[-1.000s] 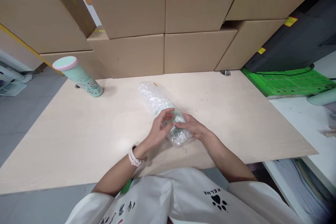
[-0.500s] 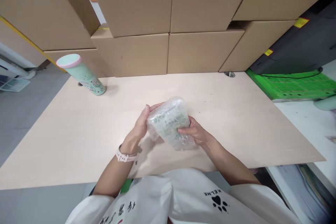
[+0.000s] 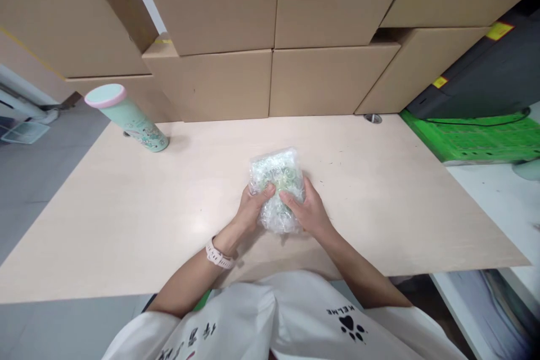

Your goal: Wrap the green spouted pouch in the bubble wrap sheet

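A bubble-wrapped package (image 3: 276, 166) with something green and white showing through the plastic is held over the near middle of the table. My left hand (image 3: 252, 205) grips its left side, thumb pressed on top. On the right side, my right hand (image 3: 310, 208) grips it the same way, its thumb close to the other one. The fingers of both hands are partly hidden behind the wrap. What lies inside the wrap cannot be made out clearly.
A mint tumbler (image 3: 133, 121) with a pink-rimmed lid stands at the table's back left. Stacked cardboard boxes (image 3: 228, 87) line the back edge. To the right are a green plastic crate (image 3: 476, 138) and a dark case (image 3: 485, 79). The wooden tabletop (image 3: 105, 225) spans the middle.
My left hand has moved from the package's upper left edge to its lower left side and now grips it. The package has turned more upright, with both thumbs on top.
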The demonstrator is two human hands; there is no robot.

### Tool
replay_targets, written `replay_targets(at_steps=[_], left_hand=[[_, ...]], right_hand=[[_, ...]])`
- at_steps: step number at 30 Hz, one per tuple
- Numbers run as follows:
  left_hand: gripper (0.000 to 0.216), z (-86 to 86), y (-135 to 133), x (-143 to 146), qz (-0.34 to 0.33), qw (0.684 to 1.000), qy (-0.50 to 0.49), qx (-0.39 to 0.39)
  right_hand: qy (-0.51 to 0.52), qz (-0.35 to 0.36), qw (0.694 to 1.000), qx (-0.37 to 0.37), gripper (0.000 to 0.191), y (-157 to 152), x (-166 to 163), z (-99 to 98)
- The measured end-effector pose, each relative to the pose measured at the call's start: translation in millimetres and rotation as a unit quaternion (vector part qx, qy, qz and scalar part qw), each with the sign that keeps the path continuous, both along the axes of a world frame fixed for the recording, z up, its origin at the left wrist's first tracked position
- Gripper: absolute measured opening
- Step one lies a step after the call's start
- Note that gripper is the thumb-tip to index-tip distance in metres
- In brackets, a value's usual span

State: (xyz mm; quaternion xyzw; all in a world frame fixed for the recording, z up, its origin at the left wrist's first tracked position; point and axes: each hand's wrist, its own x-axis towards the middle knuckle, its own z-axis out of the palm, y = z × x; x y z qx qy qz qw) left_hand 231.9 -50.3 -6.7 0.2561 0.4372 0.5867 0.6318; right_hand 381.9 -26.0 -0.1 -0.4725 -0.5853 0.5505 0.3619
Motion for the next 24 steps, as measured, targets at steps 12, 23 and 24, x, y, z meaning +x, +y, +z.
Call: replay_targets(at_steps=[12, 23, 24], left_hand=[[0.074, -22.6, 10.8, -23.2, 0.090, 0.756, 0.629, 0.156], [0.057, -40.8, 14.2, -26.2, -0.050, 0.604, 0.778, 0.165], [0.056, -39.1, 14.0, -27.6, -0.054, 0.611, 0.772, 0.167]], right_hand=[[-0.379, 0.161, 0.829, 0.379, 0.057, 5.5, -3.6, -30.3], [-0.312, 0.208, 0.870, 0.319, 0.057, 20.1, -6.8, -35.8], [-0.282, 0.198, 0.884, 0.316, 0.055, 21.4, -5.9, -33.9]])
